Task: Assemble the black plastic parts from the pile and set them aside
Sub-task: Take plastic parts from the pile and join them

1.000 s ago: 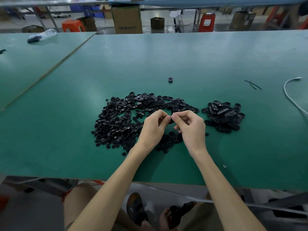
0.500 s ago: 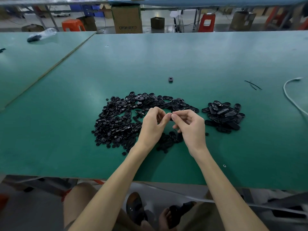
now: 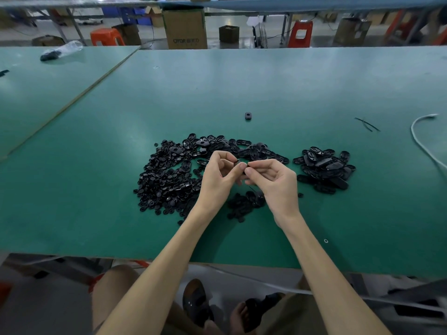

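Observation:
A wide pile of small black plastic parts [image 3: 174, 175] lies on the green table [image 3: 242, 88], in front of me and to the left. A smaller heap of black oval pieces [image 3: 324, 166] sits to the right. Above the pile's near edge my left hand [image 3: 217, 177] and my right hand [image 3: 273, 182] meet fingertip to fingertip, both pinching one small black part [image 3: 238, 161], which is mostly hidden by the fingers. Another small clump of black parts [image 3: 244, 204] lies under my hands.
One lone black part [image 3: 248, 115] lies farther back. Thin black strips [image 3: 366, 124] and a white cable [image 3: 420, 139] are at the right. A clear bag [image 3: 61, 50] rests on the left table. Boxes and stools stand beyond the far edge.
My hands have stayed over the pile's near edge. The fingers have shifted a little on the small part held between them, with the left fingers curling more.

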